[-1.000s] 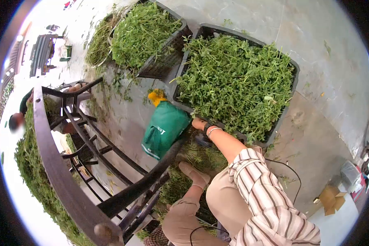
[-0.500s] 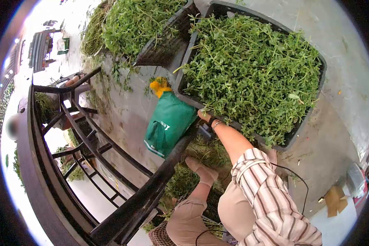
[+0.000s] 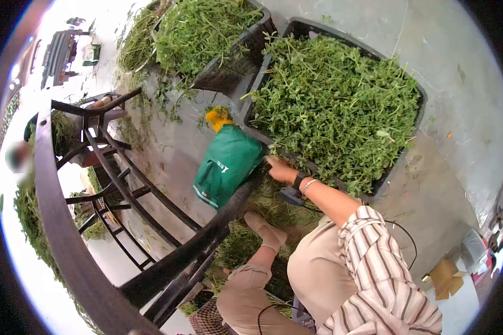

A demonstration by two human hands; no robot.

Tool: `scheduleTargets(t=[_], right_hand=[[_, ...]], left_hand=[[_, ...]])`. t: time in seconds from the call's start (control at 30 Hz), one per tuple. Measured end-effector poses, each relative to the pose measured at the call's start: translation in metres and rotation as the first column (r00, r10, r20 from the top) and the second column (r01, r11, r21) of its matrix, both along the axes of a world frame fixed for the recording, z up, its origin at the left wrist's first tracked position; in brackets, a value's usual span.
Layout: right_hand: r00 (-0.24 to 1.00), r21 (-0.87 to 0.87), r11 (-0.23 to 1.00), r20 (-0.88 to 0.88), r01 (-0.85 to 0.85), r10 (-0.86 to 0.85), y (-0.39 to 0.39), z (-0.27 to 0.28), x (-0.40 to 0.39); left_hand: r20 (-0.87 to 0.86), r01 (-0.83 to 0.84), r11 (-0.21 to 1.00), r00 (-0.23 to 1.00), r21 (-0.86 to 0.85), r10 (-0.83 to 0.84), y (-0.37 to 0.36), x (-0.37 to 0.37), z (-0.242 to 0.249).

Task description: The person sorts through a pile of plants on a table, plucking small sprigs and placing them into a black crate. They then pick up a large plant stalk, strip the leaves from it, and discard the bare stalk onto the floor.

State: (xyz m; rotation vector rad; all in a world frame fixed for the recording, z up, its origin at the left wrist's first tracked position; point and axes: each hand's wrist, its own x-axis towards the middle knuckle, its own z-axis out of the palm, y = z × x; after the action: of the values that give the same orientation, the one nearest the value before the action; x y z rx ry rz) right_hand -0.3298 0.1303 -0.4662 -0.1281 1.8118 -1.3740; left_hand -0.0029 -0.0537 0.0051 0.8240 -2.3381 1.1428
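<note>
My right hand point(image 3: 282, 170), with a dark watch and a bracelet at the wrist, is beside the near rim of a dark plastic crate point(image 3: 332, 181) heaped with leafy green stems point(image 3: 335, 106). Its fingers look curled; what they hold, if anything, is hidden. Just left of the fingertips lies a green bag point(image 3: 229, 162) with white print, and a yellow-orange bundle point(image 3: 219, 119) shows at its upper end. I cannot make out my left hand in this view.
A second dark crate point(image 3: 232, 58) of greens stands at upper left. A dark metal-framed chair point(image 3: 167, 273) fills the left foreground. Cut stems lie around my foot point(image 3: 265, 229). An open cardboard box point(image 3: 447, 279) sits at lower right. Another person is partly visible beyond the chair.
My right hand has shifted slightly down, away from the crate's rim. The view has also moved, so the chair and crates sit differently in the frame.
</note>
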Motion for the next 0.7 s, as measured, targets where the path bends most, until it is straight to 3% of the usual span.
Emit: scheduleTargets(t=[0.07,0.13,0.2,0.27,0.3,0.33,0.37,0.47,0.5,0.53,0.57,0.63,0.67,0.7], right_hand=[[0.957,-0.075,0.973,-0.211,-0.219,0.2,0.015,0.015,0.005],[0.947,-0.134,0.957,-0.233,-0.256,0.221,0.032,0.046,0.003],[0.953,-0.342,0.897,-0.212,-0.281,0.217,0.054,0.088,-0.004],[0.947,-0.37,0.885,-0.258,-0.282,0.193,0.08,0.139,-0.015],[0.95,-0.443,0.856,-0.271,-0.265,0.154,0.091,0.155,-0.021],[0.953,-0.514,0.821,-0.281,-0.25,0.115,0.102,0.17,-0.029],[0.936,-0.47,0.843,-0.337,-0.261,0.101,0.116,0.187,-0.039],[0.922,-0.276,0.95,-0.387,-0.147,0.03,0.164,0.233,-0.061],[0.854,-0.164,0.98,-0.521,-0.112,0.011,0.18,0.231,-0.065],[0.853,-0.017,0.999,-0.52,-0.049,0.033,0.198,0.231,-0.067],[0.745,0.081,0.997,-0.665,0.011,0.045,0.216,0.212,-0.068],[0.812,0.126,0.99,-0.583,0.063,0.022,0.249,0.203,-0.052],[0.722,0.199,0.976,-0.688,0.094,0.071,0.265,0.186,-0.039],[0.735,0.38,0.921,-0.649,0.09,0.196,0.275,0.183,-0.022]], left_hand=[[0.001,-0.002,1.0,1.0,-0.011,0.002,0.002,0.004,0.001],[0.047,-0.041,0.997,0.998,-0.06,0.044,0.001,0.013,0.0],[0.217,-0.113,0.961,0.961,-0.25,0.17,0.001,0.018,0.002],[0.337,0.095,0.937,0.941,-0.337,0.026,0.053,-0.039,0.007],[0.009,0.092,0.995,0.996,-0.042,-0.092,0.04,-0.035,-0.003],[-0.344,0.19,0.953,0.934,0.235,-0.101,0.023,-0.028,-0.02],[-0.547,0.452,0.846,0.801,0.284,-0.243,0.031,-0.044,-0.027],[-0.528,0.395,0.893,0.816,0.217,-0.233,0.04,-0.061,-0.019],[-0.577,0.455,0.837,0.787,0.305,-0.217,0.045,-0.068,-0.015],[-0.621,0.512,0.766,0.76,0.388,-0.194,0.05,-0.071,-0.012],[-0.633,0.512,0.762,0.753,0.396,-0.177,0.052,-0.072,-0.01],[-0.462,0.422,0.851,0.851,0.314,-0.251,0.05,-0.074,-0.007],[-0.477,0.423,0.849,0.845,0.318,-0.242,0.053,-0.076,-0.006],[-0.486,0.463,0.825,0.83,0.324,-0.275,0.055,-0.08,-0.004]])
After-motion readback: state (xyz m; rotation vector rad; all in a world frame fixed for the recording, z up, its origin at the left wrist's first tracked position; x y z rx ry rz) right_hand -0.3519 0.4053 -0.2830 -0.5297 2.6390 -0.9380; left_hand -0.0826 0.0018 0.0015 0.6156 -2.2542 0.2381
